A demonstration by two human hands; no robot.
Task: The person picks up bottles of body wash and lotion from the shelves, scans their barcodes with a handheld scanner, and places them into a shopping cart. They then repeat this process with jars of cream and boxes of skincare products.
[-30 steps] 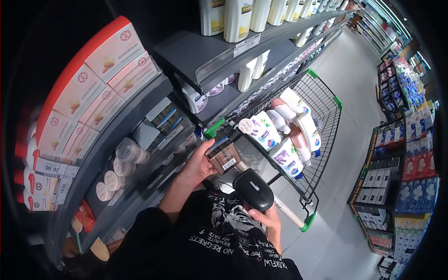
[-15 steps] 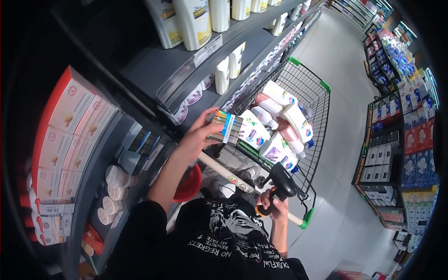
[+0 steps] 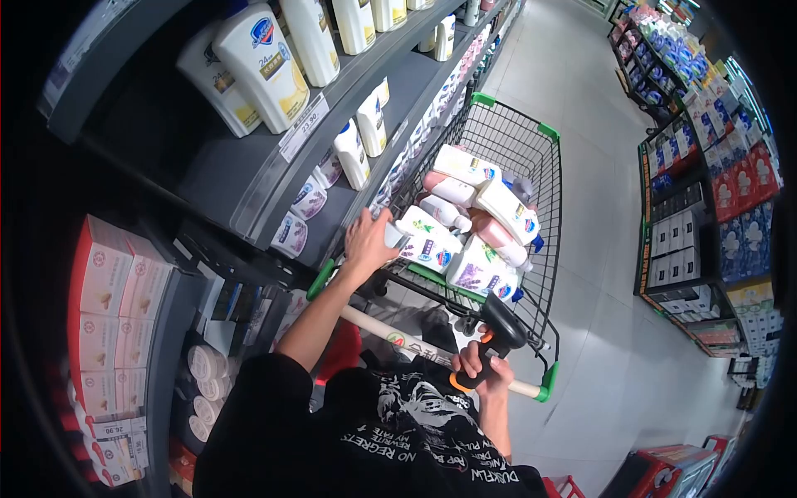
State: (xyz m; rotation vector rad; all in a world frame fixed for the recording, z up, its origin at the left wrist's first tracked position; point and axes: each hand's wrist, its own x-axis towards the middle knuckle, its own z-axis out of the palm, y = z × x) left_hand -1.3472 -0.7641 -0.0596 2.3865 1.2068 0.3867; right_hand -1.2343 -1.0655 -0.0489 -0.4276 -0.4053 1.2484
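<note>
My left hand (image 3: 370,244) is closed around a small flat box (image 3: 397,239), seen almost edge-on, so most of it is hidden by my fingers. It is above the near left corner of the shopping cart (image 3: 554,249), beside a white bottle with green and purple print (image 3: 427,241). In my right hand (image 3: 486,370) is a black and orange handheld barcode scanner (image 3: 503,324), gripped by its handle over the cart's push bar (image 3: 374,324). Inside the cart lie several white and pink bottles in a heap, among them a white bottle with lavender print (image 3: 481,267).
Shelves on the left hold white body-wash bottles (image 3: 264,66) above a price tag (image 3: 305,126). Pink boxes (image 3: 104,266) and round white tubs (image 3: 206,363) stand lower left. Across the tiled aisle (image 3: 594,232) is a display of packaged goods (image 3: 685,216). A red bucket-like object (image 3: 339,353) is below the push bar.
My left hand has turned and lowered the small box towards the cart's near corner, so its striped face no longer shows. My view has shifted; the scanner stays in my right hand.
</note>
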